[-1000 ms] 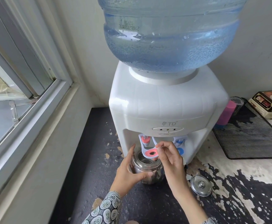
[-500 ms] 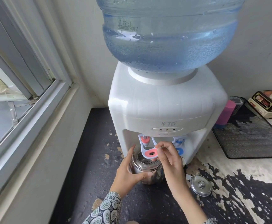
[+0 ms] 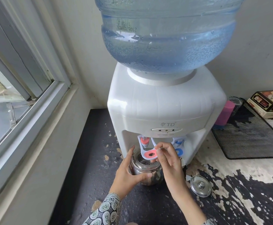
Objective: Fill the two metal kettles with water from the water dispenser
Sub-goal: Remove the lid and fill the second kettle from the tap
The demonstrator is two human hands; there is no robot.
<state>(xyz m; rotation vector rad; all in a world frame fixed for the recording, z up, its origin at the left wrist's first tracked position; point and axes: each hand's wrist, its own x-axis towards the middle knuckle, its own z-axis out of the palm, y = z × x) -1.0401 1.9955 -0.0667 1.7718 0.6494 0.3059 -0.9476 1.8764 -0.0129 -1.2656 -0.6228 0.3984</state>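
Nearest, a patterned sleeve (image 3: 105, 210) at the bottom edge of view, over a dark counter (image 3: 90, 159) with badly flaked paint. Just ahead, left hand (image 3: 126, 173) wrapped round the side of a metal kettle (image 3: 146, 170), thumb across its front and fingers curled behind: a firm hold. Kettle standing upright on the counter, lid off, perforated strainer showing in its mouth, directly under the red tap (image 3: 144, 142) at the front of the water dispenser (image 3: 163, 109). Right hand (image 3: 169, 159) raised over the kettle, fingertips curled at the red tap lever (image 3: 151, 154), touching and apparently pinching its right end. Loose kettle lid (image 3: 200, 185) lying knob-up on the counter, right of the kettle and apart from it. Blue tap (image 3: 178, 146) partly hidden behind the right hand. No second kettle in sight. Farther back, a large water bottle (image 3: 166, 34) seated on top of the dispenser, which stands against the counter's rear wall. Toward the right edge, a black mesh mat (image 3: 252, 140), a pink bottle (image 3: 225, 114) and a printed box (image 3: 269, 101). Along the left edge, a window frame (image 3: 27, 101).
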